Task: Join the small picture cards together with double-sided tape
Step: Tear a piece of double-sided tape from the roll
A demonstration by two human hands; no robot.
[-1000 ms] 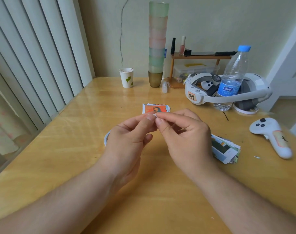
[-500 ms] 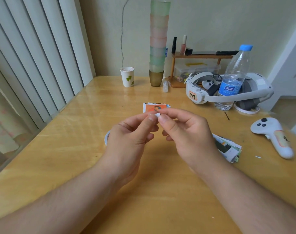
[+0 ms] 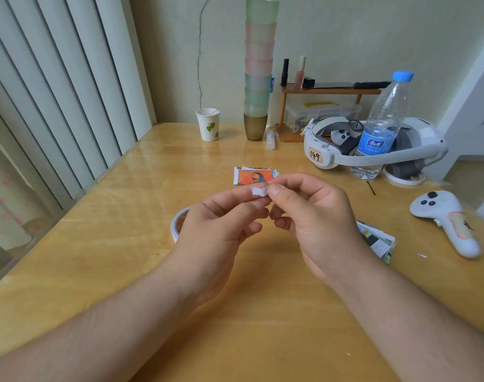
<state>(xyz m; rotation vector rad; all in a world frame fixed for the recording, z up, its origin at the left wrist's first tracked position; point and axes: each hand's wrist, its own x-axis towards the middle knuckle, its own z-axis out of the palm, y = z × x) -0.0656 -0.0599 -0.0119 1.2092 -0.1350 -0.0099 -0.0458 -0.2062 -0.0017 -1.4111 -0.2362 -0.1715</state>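
Left hand [image 3: 216,230]: raised above the bench, thumb and forefinger pinching a small white piece of double-sided tape [image 3: 259,191]; other fingers curled.
Right hand [image 3: 315,216]: thumb and forefinger pinching the same tape piece from the other side; fingertips of both hands meet there.
Tape roll [image 3: 179,223]: flat on the bench, mostly hidden behind the left hand.
Joined picture cards [image 3: 253,176]: small stack on the bench just beyond the hands, orange portrait card on top.
Loose picture cards [image 3: 377,241]: untidy pile on the bench beside the right wrist.
Bench [image 3: 111,244]: pale wood, glossy.
Far edge: paper cup [image 3: 208,124], tower of stacked tumblers [image 3: 258,67], VR headset [image 3: 373,146], water bottle [image 3: 383,125].
Right side: white controller [image 3: 446,221].
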